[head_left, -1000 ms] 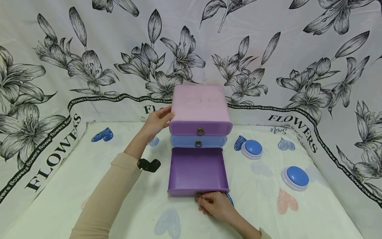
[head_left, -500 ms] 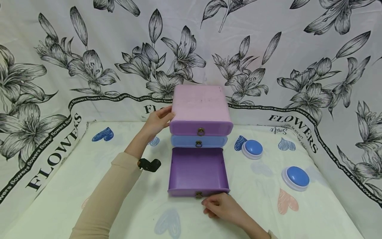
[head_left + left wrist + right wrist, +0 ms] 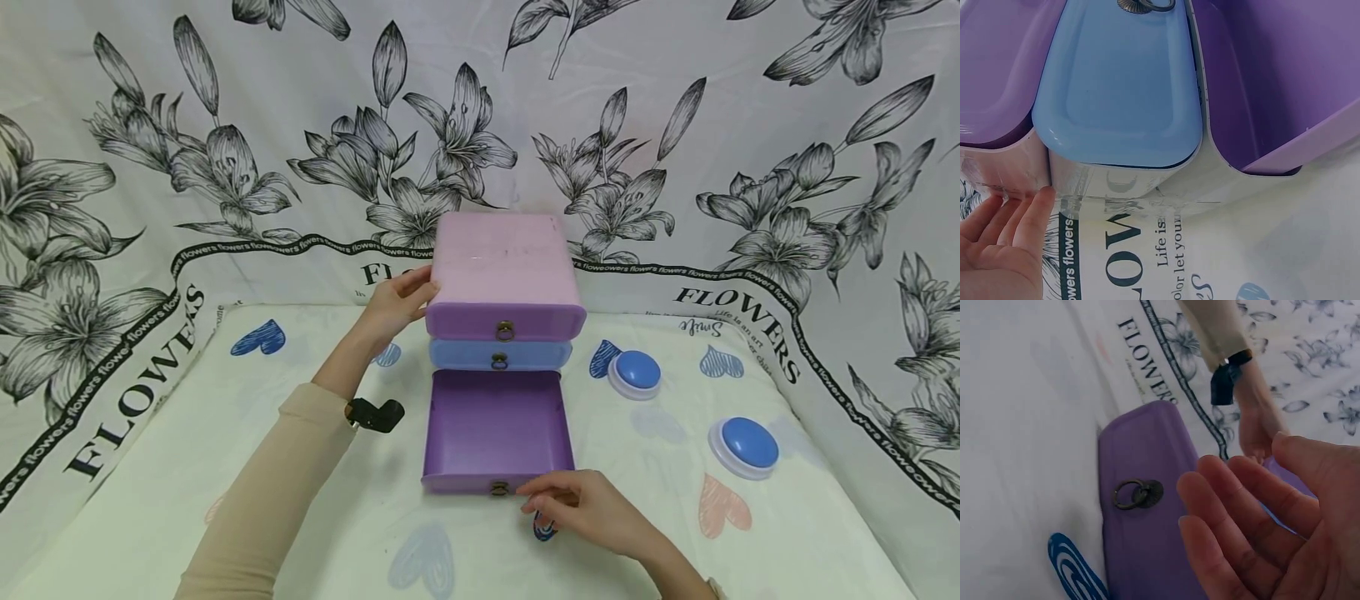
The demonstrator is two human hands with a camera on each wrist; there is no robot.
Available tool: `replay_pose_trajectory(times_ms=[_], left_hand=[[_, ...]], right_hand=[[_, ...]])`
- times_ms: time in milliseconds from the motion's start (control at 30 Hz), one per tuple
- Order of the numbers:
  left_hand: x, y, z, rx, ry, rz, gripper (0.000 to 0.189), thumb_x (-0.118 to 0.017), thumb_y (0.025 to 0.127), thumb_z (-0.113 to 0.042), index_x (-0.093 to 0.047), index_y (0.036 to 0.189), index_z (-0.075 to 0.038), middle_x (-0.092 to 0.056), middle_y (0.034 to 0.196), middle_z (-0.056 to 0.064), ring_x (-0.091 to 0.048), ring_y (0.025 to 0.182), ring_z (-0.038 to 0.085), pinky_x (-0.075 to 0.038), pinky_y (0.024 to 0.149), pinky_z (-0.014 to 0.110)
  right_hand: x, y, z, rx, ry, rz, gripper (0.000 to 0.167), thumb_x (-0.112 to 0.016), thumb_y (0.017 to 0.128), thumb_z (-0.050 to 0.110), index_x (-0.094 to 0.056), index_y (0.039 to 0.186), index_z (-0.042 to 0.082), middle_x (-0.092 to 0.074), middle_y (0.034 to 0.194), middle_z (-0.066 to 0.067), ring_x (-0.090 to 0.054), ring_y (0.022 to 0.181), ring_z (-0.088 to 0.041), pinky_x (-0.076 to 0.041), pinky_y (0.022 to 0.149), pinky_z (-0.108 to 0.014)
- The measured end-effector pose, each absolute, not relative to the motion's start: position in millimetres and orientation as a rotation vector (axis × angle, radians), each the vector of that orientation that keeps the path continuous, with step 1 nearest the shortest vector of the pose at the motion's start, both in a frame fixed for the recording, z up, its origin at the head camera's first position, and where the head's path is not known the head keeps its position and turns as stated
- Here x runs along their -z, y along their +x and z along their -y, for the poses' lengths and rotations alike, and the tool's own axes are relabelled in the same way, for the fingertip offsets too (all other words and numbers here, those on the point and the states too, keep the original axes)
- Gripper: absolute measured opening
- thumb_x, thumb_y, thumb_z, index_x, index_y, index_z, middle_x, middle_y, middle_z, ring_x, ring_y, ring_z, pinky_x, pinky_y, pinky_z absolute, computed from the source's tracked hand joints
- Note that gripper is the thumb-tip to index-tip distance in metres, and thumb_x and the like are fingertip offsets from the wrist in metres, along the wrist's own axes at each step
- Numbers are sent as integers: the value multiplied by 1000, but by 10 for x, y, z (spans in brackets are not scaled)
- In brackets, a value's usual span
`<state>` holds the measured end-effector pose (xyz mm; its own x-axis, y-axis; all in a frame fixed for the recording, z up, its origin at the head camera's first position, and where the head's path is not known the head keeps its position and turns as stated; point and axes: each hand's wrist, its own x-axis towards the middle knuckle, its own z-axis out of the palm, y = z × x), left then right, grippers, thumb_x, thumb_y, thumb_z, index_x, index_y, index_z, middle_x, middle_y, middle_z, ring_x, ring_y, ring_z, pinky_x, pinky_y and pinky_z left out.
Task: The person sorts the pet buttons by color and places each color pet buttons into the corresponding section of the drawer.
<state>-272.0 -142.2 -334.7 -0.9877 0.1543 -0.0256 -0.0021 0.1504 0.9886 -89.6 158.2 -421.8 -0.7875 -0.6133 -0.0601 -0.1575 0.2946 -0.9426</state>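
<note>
A small drawer cabinet with a pink top (image 3: 504,258) stands at the middle of the cloth. Its upper purple drawer (image 3: 465,323) and the blue drawer (image 3: 457,355) are closed; the bottom purple drawer (image 3: 495,429) is pulled out, with nothing inside. My left hand (image 3: 395,302) rests with straight fingers against the cabinet's pink side, as the left wrist view also shows. My right hand (image 3: 588,510) is just off the right end of the bottom drawer's front, fingers loosely bent and holding nothing. The ring pull (image 3: 1127,494) on that front hangs free.
Two blue push buttons on white bases, one nearer the cabinet (image 3: 637,370) and one farther right (image 3: 747,443), sit on the heart-printed cloth (image 3: 337,517). A flower-printed curtain (image 3: 480,150) rises behind. A black wrist camera (image 3: 377,414) is on my left wrist.
My right hand has let go of the bottom drawer's ring pull and moved to the right, its fingers loosening. The drawer stays pulled out. My left hand has stayed in place.
</note>
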Motion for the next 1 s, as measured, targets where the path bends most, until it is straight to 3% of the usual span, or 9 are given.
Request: replay_pose_trajectory(times_ms=[167, 367, 533, 833, 1000], left_hand=[[3341, -2713, 1422, -1972, 149, -2282, 55, -58, 91, -34, -40, 141, -20, -45, 139, 1, -49, 120, 16, -48, 95, 31], [3346, -2722, 1421, -1972, 157, -2269, 55, -58, 91, -34, -39, 141, -19, -44, 140, 3, -47, 123, 18, -46, 98, 33], [3357, -2728, 1426, -1972, 168, -2272, 57, -58, 90, -35, -39, 141, -19, -44, 140, 4, -47, 123, 18, -46, 98, 33], [3285, -2681, 1418, -1987, 153, -2237, 56, -58, 91, -30, -38, 142, -17, -42, 141, 6, -47, 124, 20, -45, 100, 35], [3162, -2574, 1392, -1970, 166, -2235, 55, -55, 93, -25, -34, 143, -12, -40, 143, 10, -44, 126, 23, -43, 101, 37]], right_hand=[[4158, -961, -1662, 1561, -678, -2272, 29, -56, 93, 24, -63, 112, 4, -68, 100, -12, -66, 86, -24, -57, 71, -30], [4134, -1055, -1755, 1575, -566, -2540, 21, -58, 92, 25, -66, 107, 14, -68, 102, 3, -64, 92, -11, -54, 75, -23], [4162, -1183, -1877, 1625, -442, -2690, 19, -58, 92, 24, -66, 108, 17, -67, 106, 3, -61, 96, -6, -53, 81, -20], [4274, -1495, -2069, 1674, -306, -2810, 28, -57, 92, 23, -61, 117, 12, -62, 117, -4, -58, 104, -10, -50, 81, -12], [4317, -1679, -2172, 1685, -293, -2905, 33, -58, 92, 22, -58, 123, 10, -59, 121, -9, -56, 108, -21, -46, 82, -7]])
